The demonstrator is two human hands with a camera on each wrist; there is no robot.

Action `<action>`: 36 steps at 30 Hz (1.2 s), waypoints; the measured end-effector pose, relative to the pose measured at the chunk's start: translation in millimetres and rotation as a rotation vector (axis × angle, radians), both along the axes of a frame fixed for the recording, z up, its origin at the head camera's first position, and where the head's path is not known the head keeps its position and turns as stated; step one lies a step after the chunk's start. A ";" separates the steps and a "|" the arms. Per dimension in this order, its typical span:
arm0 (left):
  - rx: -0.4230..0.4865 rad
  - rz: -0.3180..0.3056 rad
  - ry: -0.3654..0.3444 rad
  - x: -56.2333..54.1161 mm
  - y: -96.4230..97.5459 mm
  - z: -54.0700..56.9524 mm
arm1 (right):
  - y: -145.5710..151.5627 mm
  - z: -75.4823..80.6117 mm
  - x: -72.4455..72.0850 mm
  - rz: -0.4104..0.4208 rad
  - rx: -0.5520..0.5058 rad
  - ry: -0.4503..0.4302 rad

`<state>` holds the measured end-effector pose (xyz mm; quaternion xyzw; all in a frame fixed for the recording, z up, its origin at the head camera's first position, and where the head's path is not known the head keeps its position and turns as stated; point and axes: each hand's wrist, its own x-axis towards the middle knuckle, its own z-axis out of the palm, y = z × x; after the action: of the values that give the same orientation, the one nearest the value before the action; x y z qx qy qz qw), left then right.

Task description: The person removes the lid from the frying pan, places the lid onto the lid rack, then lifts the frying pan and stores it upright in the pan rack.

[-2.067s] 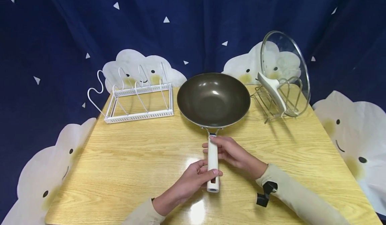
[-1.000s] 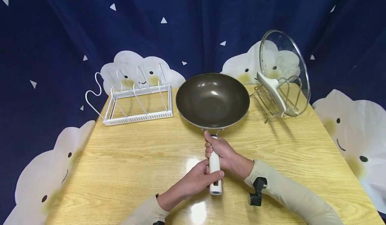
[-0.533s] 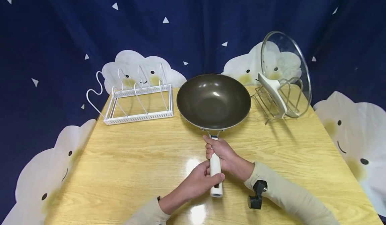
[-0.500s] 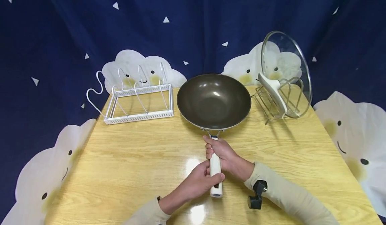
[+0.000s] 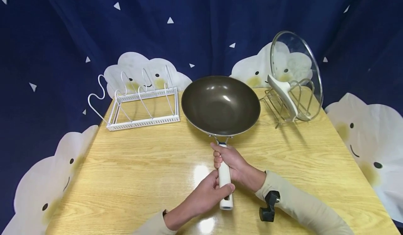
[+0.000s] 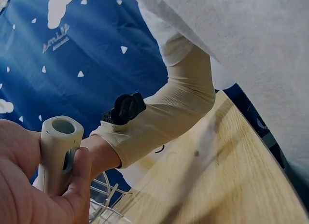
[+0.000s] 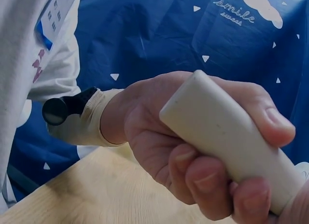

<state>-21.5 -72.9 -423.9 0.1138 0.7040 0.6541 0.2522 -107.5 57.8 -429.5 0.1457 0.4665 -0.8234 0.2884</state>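
Note:
A wok (image 5: 220,105) with a dark brown inside sits at the middle of the table, its cream handle (image 5: 224,175) pointing toward me. My right hand (image 5: 234,161) grips that handle close to the pan, thumb lying along the top. Lower down, my left hand (image 5: 207,193) holds the handle's end, thumb over the hanging slot. In the left wrist view the hollow handle end (image 6: 62,132) shows between thumb and fingers of the left hand (image 6: 29,185). The right wrist view has the left hand's curled fingers (image 7: 207,180) under the handle (image 7: 227,132).
Left of the wok stands a white wire rack (image 5: 145,121) with upright loops. A glass lid (image 5: 294,53) with a white handle (image 5: 284,93) leans upright in a metal stand (image 5: 277,111) at right. A dark blue curtain (image 5: 201,28) hangs behind the wooden table (image 5: 135,172).
My right hand's fingers, loose around the handle two seconds ago, have wrapped round it. The handle end has come slightly nearer to me; rack and lid stay put.

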 end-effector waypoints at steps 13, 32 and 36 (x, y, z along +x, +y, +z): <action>-0.042 -0.009 0.036 2.5 -7.7 22.4 | -6.8 19.8 0.2 0.003 -0.049 0.041; -0.148 -0.018 0.091 -0.7 -20.5 53.9 | -19.0 49.4 -5.5 -0.018 -0.106 0.018; -0.144 -0.034 0.093 -2.7 -22.0 57.9 | -21.4 52.7 -7.5 -0.016 -0.120 0.005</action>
<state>-24.2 -94.9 -366.0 0.1375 0.7581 0.5915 0.2376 -115.0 36.4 -376.8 0.1299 0.4160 -0.8524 0.2890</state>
